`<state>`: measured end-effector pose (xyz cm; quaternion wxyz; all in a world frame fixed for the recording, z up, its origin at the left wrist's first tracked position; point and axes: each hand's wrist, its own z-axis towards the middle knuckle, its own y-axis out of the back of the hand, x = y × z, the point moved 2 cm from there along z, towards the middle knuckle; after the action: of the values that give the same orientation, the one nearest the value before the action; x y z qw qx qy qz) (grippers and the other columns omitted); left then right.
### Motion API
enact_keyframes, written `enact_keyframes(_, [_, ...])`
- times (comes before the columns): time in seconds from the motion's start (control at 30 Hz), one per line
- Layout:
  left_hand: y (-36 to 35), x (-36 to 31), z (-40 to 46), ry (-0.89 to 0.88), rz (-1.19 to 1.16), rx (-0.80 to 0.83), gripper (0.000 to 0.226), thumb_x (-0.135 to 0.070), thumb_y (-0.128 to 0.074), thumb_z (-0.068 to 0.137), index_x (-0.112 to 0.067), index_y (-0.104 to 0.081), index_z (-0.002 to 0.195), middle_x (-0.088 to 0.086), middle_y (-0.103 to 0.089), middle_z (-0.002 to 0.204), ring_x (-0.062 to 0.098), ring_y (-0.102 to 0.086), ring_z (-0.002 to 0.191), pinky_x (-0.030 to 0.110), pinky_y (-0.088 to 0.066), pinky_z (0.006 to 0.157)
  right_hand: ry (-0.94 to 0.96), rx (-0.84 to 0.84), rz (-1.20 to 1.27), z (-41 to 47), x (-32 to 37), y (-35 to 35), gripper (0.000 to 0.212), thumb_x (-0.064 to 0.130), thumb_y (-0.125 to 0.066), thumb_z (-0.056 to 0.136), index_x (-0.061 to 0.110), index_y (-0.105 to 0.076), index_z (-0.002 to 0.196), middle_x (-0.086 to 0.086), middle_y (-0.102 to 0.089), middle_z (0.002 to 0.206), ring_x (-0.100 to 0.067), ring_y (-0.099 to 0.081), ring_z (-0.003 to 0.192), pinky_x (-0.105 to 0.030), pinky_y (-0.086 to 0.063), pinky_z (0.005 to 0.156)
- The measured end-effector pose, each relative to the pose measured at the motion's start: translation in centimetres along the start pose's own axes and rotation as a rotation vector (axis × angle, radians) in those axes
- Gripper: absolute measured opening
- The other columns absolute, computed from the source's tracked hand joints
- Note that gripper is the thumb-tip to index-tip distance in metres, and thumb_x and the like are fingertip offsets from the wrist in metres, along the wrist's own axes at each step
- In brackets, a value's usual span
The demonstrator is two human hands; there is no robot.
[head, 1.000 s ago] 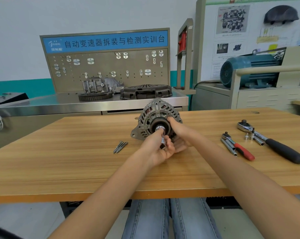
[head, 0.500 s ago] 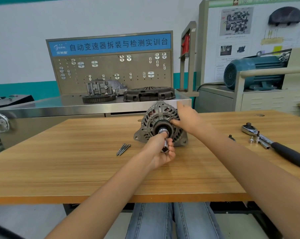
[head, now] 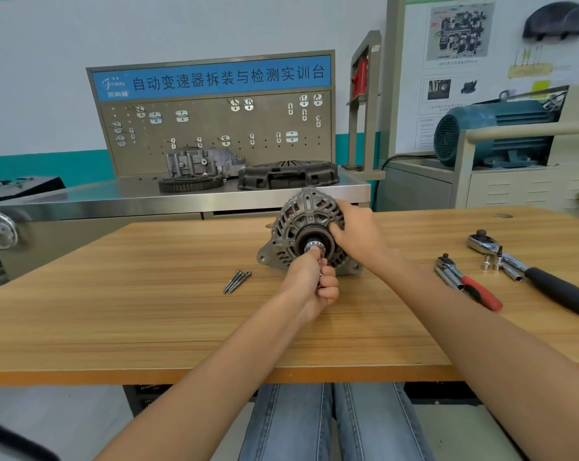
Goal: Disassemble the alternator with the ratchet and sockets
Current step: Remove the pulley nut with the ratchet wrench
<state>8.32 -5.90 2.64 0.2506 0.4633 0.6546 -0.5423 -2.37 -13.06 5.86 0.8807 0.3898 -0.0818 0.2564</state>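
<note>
The alternator (head: pixel 306 229) stands on edge near the middle of the wooden bench (head: pixel 148 311), its pulley end facing the person. The left hand (head: pixel 309 282) is closed in a grip round a small metal socket tool (head: pixel 321 266) whose far end meets the shaft nut (head: pixel 314 245) at the centre of the alternator. The right hand (head: pixel 356 229) grips the right side of the housing, thumb curled over the front face and fingers behind it.

Left of the alternator, just apart from it, a few long bolts (head: pixel 236 281) lie together on the bench. Well to the right lie a small ratchet with a red handle (head: pixel 467 286) and, farther right, a large ratchet with a black handle (head: pixel 534 272); loose sockets (head: pixel 492 262) stand between the two. Beyond the wooden bench, a steel bench (head: pixel 115 201) carries a gear ring (head: pixel 190 183), a cast housing (head: pixel 203 161) and a dark clutch cover (head: pixel 288 176) before a pegboard (head: pixel 215 128).
</note>
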Motion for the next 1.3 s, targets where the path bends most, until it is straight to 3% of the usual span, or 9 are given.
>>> enact_keyframes(0.67, [-0.3,0.4,0.1,0.051,-0.268,0.125,0.042,-0.031,-0.033,0.105,-0.015,-0.035,0.066,-0.006,-0.031,0.036,0.004,-0.022,0.021,0.014,-0.013,0.022,-0.050,0.049,-0.057,0.4,0.3,0.1,0.031,0.017,-0.056,0.092,0.003,-0.053,0.119,-0.016,-0.066,0.101,-0.030,-0.062,0.094,-0.039,-0.051,0.080])
enact_keyframes(1.13, [0.0,0.7,-0.1,0.102,-0.436,0.231,0.046,-0.033,-0.035,0.104,-0.013,-0.040,0.063,-0.005,-0.033,0.037,0.006,-0.026,0.022,0.014,-0.020,0.023,-0.025,0.033,-0.076,0.4,-0.1,-0.3,0.027,0.017,-0.056,0.092,0.003,-0.052,0.116,-0.015,-0.066,0.094,-0.029,-0.062,0.086,-0.030,-0.040,0.064])
enact_keyframes(1.2, [0.1,0.7,-0.1,0.102,-0.425,0.211,0.045,-0.033,-0.037,0.103,-0.011,-0.043,0.064,-0.004,-0.034,0.038,0.006,-0.028,0.024,0.014,-0.023,0.024,-0.030,0.051,-0.066,0.5,-0.2,-0.2,0.030,0.018,-0.056,0.093,0.005,-0.051,0.120,-0.014,-0.066,0.100,-0.028,-0.062,0.092,-0.031,-0.044,0.068])
enact_keyframes(1.3, [0.5,0.7,-0.4,0.126,-0.426,0.208,0.037,-0.031,-0.042,0.102,-0.007,-0.048,0.075,-0.002,-0.038,0.045,0.007,-0.033,0.030,0.015,-0.030,0.029,-0.014,0.157,0.043,0.2,-0.5,0.7,0.045,0.023,-0.060,0.092,0.009,-0.047,0.132,-0.012,-0.063,0.119,-0.025,-0.059,0.109,-0.032,-0.047,0.088])
